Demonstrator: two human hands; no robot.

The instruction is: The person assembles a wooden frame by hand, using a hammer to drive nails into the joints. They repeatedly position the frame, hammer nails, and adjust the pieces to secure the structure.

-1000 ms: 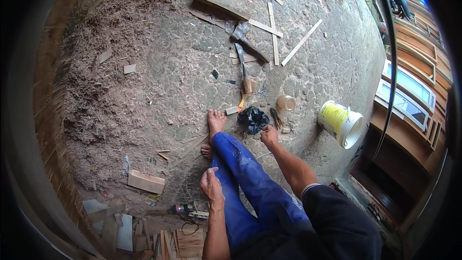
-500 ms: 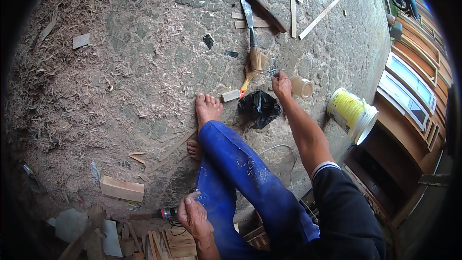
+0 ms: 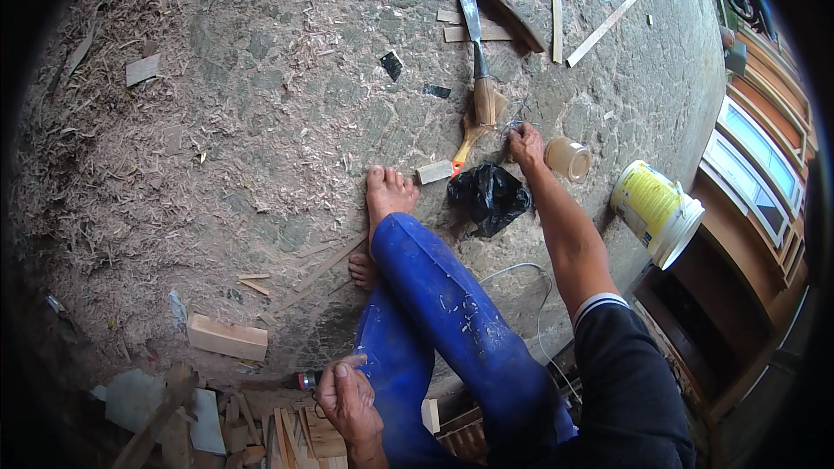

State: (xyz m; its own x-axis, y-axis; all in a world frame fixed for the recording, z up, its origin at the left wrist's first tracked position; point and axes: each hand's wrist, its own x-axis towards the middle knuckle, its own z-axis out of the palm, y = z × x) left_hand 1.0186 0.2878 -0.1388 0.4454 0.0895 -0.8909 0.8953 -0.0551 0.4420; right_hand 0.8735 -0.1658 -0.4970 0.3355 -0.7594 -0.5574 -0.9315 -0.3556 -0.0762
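The right hand [image 3: 525, 141] has moved out along the stone floor [image 3: 261, 122] over the last second, from beside the black plastic bag [image 3: 488, 197] to a spot past it, and now its fingertips pinch at something small and thin on the ground, too fine to name, just beside the wooden-handled chisel [image 3: 477, 61] and the orange-handled tool [image 3: 466, 146]; it seems to be picking up a small part rather than the tools themselves. The left hand [image 3: 349, 399] has dropped from the blue trouser leg [image 3: 443, 313] to the pile of wood offcuts [image 3: 287, 434] by the hip, where it rests half-curled with nothing clearly gripped; a small red-and-black tool [image 3: 306, 379] lies just beside it. The bare foot [image 3: 388, 195] is planted next to a little wood block [image 3: 433, 172]. Of containers, an open translucent round tub [image 3: 568, 158] sits right beside the right hand, and a white bucket with a yellow label band [image 3: 656, 211] lies tilted on its side further right, near the wooden window frames [image 3: 756, 156]. Thin battens [image 3: 605, 25] and shavings cover the far floor, and a pale wood block [image 3: 228, 337] lies at lower left.
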